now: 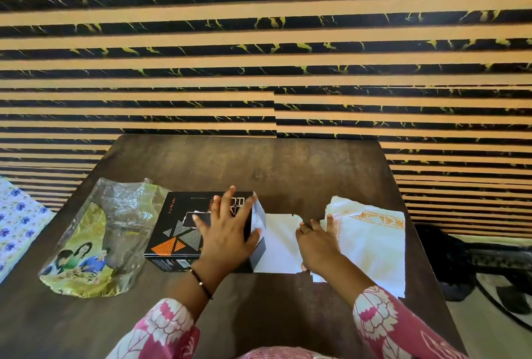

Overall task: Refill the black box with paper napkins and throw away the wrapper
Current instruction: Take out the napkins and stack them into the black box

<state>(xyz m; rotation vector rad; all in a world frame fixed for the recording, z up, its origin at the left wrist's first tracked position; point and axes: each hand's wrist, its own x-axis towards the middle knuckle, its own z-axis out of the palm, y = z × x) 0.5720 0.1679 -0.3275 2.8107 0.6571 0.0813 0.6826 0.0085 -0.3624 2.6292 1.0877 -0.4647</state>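
The black box (175,232), printed with orange and grey triangles, lies on the dark wooden table (259,163). Its right end is open, with a white flap (279,240) folded out flat. My left hand (227,232) rests flat on the box top with fingers spread. My right hand (316,243) lies at the left edge of a stack of white paper napkins (374,243) with an orange pattern; its thumb is under the edge, and the grip is partly hidden. The empty clear and green plastic wrapper (95,240) lies left of the box.
The table stands against a wall of black and tan stripes (259,42). A floral cloth (17,220) lies past the table's left edge. Dark objects sit on the floor (460,260) to the right of the table.
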